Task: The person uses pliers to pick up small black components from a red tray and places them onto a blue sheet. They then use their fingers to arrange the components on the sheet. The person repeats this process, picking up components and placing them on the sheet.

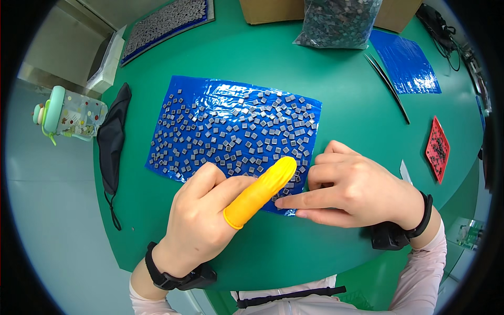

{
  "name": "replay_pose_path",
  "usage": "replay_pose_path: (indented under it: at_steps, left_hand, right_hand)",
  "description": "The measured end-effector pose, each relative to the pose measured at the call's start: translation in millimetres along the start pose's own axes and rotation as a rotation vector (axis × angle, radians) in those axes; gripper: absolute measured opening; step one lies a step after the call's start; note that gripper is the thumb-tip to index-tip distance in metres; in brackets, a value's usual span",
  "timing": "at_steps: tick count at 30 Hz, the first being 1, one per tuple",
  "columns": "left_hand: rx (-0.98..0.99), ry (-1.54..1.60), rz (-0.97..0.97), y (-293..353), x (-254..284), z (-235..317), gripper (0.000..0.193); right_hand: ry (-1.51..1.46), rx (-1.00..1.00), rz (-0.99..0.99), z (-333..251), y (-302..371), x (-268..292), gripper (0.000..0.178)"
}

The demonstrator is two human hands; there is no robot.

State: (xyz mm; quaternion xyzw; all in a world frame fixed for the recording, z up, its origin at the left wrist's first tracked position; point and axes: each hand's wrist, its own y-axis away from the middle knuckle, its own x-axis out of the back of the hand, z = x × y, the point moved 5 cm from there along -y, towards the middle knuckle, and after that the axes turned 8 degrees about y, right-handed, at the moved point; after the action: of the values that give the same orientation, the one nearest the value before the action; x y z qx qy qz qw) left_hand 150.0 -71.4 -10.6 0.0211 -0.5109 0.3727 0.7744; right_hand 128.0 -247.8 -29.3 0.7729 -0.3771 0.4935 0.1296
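Nearest the camera, the bare left hand (197, 223) was held curled, one digit extended toward the right and sheathed in a wrinkled yellow rubber finger cot (260, 191). At the far side, a clear, crinkled plastic bag (338, 29) was packed with small dark grey pieces and set before a brown cardboard box (273, 11). At the right, a shallow red tray (436, 125) was scattered with tiny dark bits. A glossy blue plastic sheet (199, 86), roughly rectangular, was spread on the smooth green tabletop (341, 121) between the hands and the bag; it was dotted with many small grey square pieces (269, 140), loosely spaced and turned at varied angles. By the right hand (349, 186), the sheet's near right corner was reached: the index fingertip was placed at or just beside a square piece, the thumb was kept slightly apart, and nothing was seen pinched between them. Whether anything was gripped beneath the left hand, or touched by the yellow-covered tip, could not be told.
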Motion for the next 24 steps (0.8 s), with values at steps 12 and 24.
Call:
replay_pose_path:
  at_steps: [12, 24]
  left_hand:
    - [0.009, 0.078, 0.031, -3.0, -1.5, 0.5, 0.036]
    - [-0.036, -0.024, -0.042, 3.9, -4.4, 7.0, 0.035]
  right_hand:
    - [0.021, -0.006, 0.044, -0.4, -0.5, 2.9, 0.020]
    - [0.023, 0.002, 0.044, 0.3, 0.4, 1.4, 0.020]
